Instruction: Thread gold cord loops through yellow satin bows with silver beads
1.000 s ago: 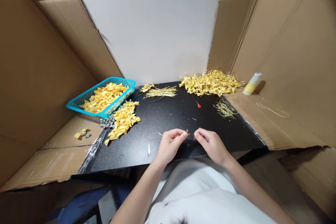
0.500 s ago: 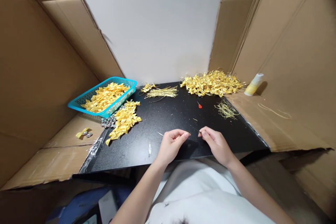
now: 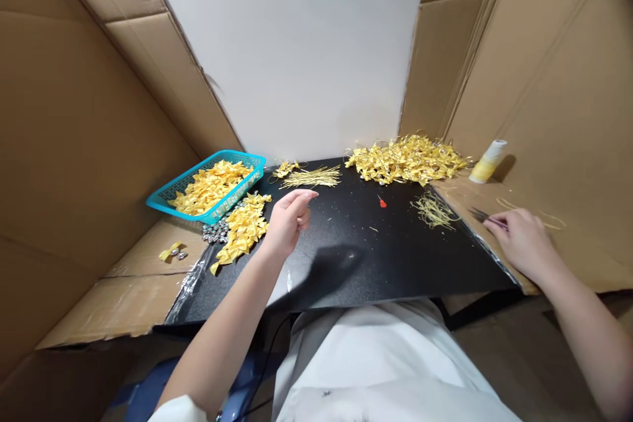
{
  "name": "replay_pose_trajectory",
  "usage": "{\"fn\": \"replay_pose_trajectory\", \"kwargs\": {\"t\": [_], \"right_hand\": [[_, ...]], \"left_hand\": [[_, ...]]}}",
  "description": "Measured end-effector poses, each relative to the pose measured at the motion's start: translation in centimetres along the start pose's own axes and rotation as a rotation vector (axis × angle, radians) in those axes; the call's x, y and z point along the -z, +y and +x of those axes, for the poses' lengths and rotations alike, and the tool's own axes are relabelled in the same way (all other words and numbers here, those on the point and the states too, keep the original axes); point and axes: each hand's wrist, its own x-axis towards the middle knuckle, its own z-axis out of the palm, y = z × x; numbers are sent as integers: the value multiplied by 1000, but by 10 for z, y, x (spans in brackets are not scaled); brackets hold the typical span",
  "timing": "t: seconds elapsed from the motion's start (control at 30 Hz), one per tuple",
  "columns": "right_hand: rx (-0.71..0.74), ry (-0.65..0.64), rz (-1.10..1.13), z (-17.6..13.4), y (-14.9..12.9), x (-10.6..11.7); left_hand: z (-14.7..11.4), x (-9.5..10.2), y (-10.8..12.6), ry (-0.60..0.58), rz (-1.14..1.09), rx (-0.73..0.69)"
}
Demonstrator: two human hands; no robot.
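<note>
My left hand is raised over the black table with its fingers curled and thumb pinched against the forefinger. What it holds, if anything, is too small to make out. Behind it lies a bundle of gold cords, and to its left a heap of yellow ribbon bows. Over at the right edge, my right hand is closed around small scissors with a purplish handle and dark pointed tips. Those tips point left, toward a loose tangle of cut cord.
A turquoise basket of yellow bows stands at left, beside silver beads. Finished-looking bows with loops pile at the back right. A red-handled needle-like tool lies mid-table. A thread cone stands on cardboard.
My hands have moved apart. The left has lifted forward and to the left; the right has swung far right to the cardboard edge and now grips the scissors.
</note>
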Motion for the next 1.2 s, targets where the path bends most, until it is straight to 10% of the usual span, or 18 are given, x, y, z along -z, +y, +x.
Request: {"fn": "replay_pose_trajectory", "kwargs": {"t": [0.17,0.33,0.5,0.57,0.63,0.8,0.87,1.03,1.2], "right_hand": [[-168,-62,-86,8,-3,3],[-122,13,438,-7,-104,15],[-366,-1210,1561,-44,-235,-9],[-573,-1130,1662,-41,-249,-26],[-676,-758,1657,-27,-238,-41],[-475,52,1189,-6,-199,-43],[-421,-68,1267,-13,-209,-33],[-736,-934,1851,-19,-276,-28],[-650,-656,1982,13,-290,-51]], "left_hand": [[16,3,-1,28,23,-32],[25,3,4,30,69,-54],[33,-7,7,-6,100,-64],[34,-10,8,-39,106,-61],[35,-14,11,-76,111,-62],[39,-29,13,-175,108,-53],[42,-38,12,-208,99,-52],[39,-59,8,-268,76,-65],[18,-57,-4,-324,210,-106]]}}
